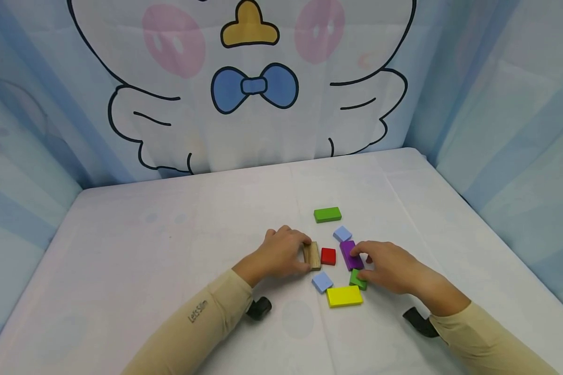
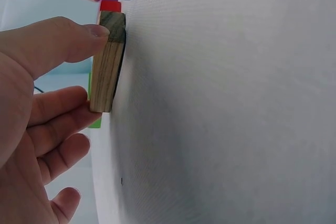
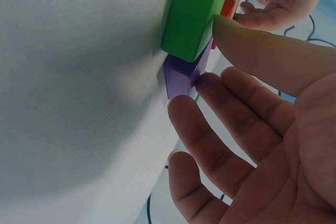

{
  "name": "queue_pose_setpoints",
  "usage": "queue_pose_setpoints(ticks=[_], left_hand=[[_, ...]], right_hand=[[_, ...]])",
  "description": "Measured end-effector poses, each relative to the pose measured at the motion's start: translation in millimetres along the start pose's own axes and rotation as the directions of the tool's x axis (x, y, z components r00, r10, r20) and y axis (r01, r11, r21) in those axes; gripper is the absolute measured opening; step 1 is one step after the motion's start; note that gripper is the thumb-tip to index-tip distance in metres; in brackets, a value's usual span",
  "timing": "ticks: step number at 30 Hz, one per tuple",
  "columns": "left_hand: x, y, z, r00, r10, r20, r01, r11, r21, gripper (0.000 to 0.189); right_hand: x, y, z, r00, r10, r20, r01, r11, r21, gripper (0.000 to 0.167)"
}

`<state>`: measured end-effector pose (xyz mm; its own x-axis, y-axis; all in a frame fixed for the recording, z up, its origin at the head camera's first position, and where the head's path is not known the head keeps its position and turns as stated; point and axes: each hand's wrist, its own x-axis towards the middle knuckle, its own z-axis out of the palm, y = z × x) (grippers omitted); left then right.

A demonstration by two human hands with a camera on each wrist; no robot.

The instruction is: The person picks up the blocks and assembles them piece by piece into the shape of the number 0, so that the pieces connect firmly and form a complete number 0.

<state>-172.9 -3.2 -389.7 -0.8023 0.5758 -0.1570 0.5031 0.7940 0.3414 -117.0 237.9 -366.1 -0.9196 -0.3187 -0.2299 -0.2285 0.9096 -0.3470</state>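
Note:
My left hand (image 1: 281, 253) pinches a brown wooden block (image 1: 311, 256) lengthwise, thumb at its near end and fingertips at the far end; the left wrist view shows this grip closely. A red cube (image 1: 328, 256) lies just right of the wooden block. Fingertips of my right hand (image 1: 394, 266) touch a purple block (image 1: 349, 253), while the thumb rests on a small green block (image 3: 191, 19). That green block meets the purple one's near end. A yellow block (image 1: 344, 296) lies in front, with a light-blue block (image 1: 322, 282) at its left corner.
Another light-blue block (image 1: 342, 233) sits at the far end of the purple one. Farther back lies a longer green block (image 1: 327, 214). Everything lies on a white-covered table (image 1: 169, 260), with a printed curtain (image 1: 258, 135) behind and on both sides.

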Motion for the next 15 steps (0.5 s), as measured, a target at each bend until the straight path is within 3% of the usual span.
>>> queue_pose_setpoints(ticks=[15], left_hand=[[-1.6,3.5,-0.6,1.000,0.004,-0.001,-0.004,1.000,-0.007,0.053]], right_hand=[[0.3,1.0,-1.0,1.000,-0.005,0.006,0.005,1.000,0.010,0.041]])
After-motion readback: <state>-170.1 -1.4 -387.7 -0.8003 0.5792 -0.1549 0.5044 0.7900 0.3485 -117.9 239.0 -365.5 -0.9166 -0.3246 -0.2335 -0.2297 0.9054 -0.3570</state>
